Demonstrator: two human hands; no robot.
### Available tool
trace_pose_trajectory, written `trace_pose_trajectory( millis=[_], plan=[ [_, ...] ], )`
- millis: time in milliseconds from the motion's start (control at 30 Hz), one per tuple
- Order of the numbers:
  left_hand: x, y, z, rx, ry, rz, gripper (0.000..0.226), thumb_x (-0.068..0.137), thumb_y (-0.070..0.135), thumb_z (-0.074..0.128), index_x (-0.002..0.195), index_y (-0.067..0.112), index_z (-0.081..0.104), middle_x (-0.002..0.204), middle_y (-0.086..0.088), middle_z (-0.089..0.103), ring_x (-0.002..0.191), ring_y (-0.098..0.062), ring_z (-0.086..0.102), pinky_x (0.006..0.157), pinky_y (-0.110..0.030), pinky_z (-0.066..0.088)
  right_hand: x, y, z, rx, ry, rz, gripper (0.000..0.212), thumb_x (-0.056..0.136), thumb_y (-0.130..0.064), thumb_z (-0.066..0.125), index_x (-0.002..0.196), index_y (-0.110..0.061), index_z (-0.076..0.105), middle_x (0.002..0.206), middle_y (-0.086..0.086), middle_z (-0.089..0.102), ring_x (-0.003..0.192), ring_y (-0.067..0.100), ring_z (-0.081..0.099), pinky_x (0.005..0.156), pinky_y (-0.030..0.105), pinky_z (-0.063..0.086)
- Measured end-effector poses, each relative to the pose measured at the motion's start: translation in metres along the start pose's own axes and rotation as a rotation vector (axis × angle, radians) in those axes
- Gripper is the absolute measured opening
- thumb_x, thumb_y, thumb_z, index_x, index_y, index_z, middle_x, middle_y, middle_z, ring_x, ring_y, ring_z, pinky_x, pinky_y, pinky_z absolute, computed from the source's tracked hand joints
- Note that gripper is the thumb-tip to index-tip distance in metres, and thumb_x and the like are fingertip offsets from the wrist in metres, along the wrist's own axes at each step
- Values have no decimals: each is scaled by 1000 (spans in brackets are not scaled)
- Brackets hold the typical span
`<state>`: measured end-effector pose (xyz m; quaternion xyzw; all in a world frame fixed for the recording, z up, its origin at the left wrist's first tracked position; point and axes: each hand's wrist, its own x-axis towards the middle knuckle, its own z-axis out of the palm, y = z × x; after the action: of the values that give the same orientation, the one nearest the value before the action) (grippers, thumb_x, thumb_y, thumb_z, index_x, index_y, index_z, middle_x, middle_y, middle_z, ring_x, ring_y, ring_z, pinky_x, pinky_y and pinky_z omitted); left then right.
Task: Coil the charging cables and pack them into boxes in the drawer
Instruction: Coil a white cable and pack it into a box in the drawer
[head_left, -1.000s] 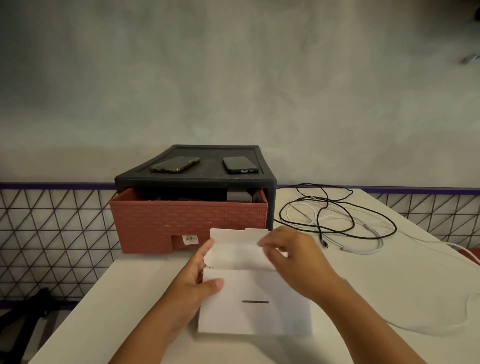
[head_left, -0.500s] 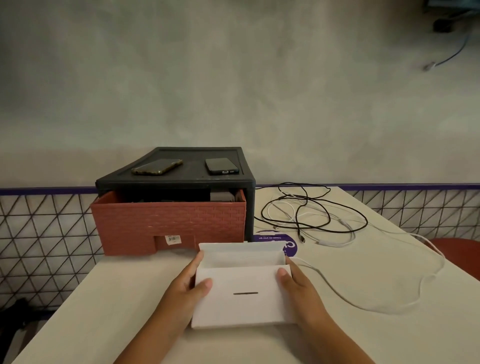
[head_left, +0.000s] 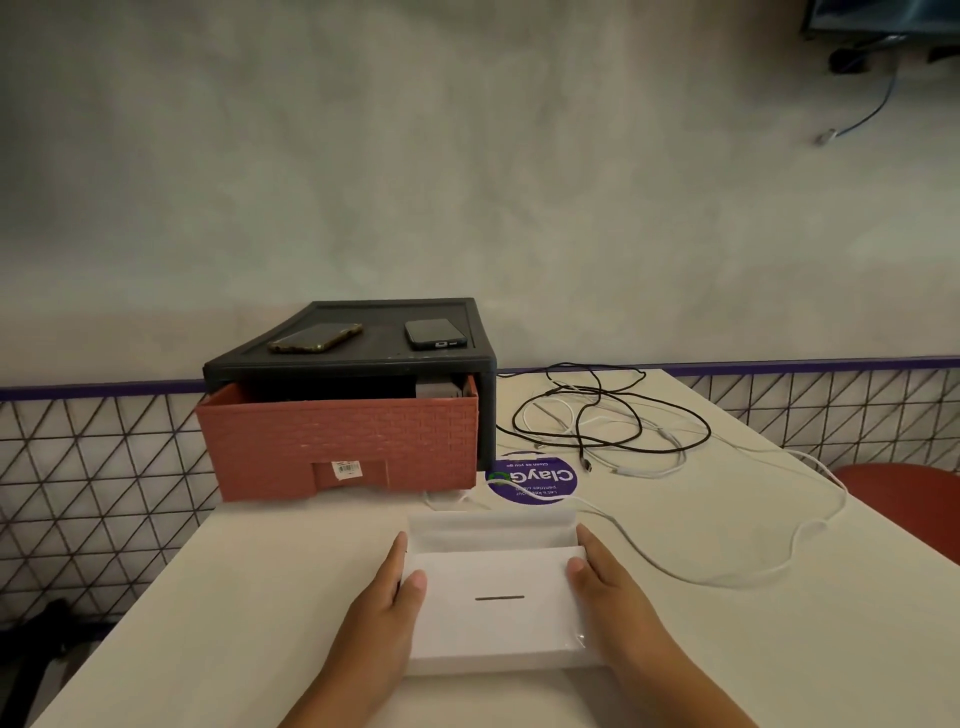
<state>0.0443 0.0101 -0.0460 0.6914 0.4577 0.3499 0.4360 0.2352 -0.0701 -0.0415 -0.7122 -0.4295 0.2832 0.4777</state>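
A white cardboard box (head_left: 496, 613) lies on the table in front of me, its lid flap standing open at the far edge. My left hand (head_left: 387, 608) grips its left side with the thumb on top. My right hand (head_left: 605, 597) grips its right side the same way. Behind it stands a black cabinet with a red brick-pattern drawer (head_left: 343, 441) pulled partly out; something grey shows inside at the right. A black cable (head_left: 613, 415) and a white cable (head_left: 727, 566) lie loose and tangled on the table to the right.
Two phones (head_left: 316, 338) (head_left: 435, 333) lie on the cabinet top. A round purple sticker (head_left: 532, 480) is on the white table (head_left: 234, 582) by the drawer. A red seat (head_left: 904, 499) sits beyond the right edge, a wire-mesh railing to the left.
My right hand left the lid flap and came down to the box's right side. The flap now stands open. The view shifted, showing more of the table on the right.
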Motion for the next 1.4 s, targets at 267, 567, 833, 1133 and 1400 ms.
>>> trace_pose_trajectory(
  millis=[267, 567, 833, 1133, 1400],
  plan=[
    [-29, 7, 18, 98, -10, -42, 45, 101, 22, 35, 145, 20, 28, 152, 2, 29, 139, -14, 26, 108, -21, 18, -29, 4, -24, -87, -42, 36, 48, 101, -19, 32, 148, -22, 20, 153, -4, 25, 140, 15, 24, 109, 22, 18],
    [-49, 21, 35, 69, -1, -70, 49, 100, 19, 35, 147, 19, 20, 151, -3, 31, 137, -18, 31, 104, -22, 25, -45, -8, -42, -159, -16, 88, 64, 99, -14, 35, 147, -38, 0, 143, 5, 42, 98, 20, 49, 81, 23, 34],
    [-56, 24, 33, -135, -19, 22, 62, 97, 1, 40, 146, 31, 16, 143, -6, 39, 118, -3, 36, 92, -11, 22, -48, -4, -43, -173, 30, 74, 54, 93, -20, 51, 142, -28, 32, 138, 6, 49, 110, 21, 51, 91, 26, 37],
    [-50, 19, 34, 29, 5, 62, 44, 97, 20, 44, 140, 20, 38, 145, 1, 41, 129, -9, 38, 97, -13, 24, -46, -7, -44, -423, 47, 39, 34, 79, -53, 62, 82, -25, 44, 88, -1, 52, 82, 20, 47, 57, 17, 32],
    [-41, 23, 36, 321, -26, 94, 48, 97, 31, 44, 142, 16, 36, 154, 2, 21, 139, -10, 24, 109, -20, 17, -41, -20, -36, -698, 87, 41, 64, 69, -76, 53, 95, -19, 44, 95, 0, 58, 90, 22, 55, 67, 31, 40]
  ],
)
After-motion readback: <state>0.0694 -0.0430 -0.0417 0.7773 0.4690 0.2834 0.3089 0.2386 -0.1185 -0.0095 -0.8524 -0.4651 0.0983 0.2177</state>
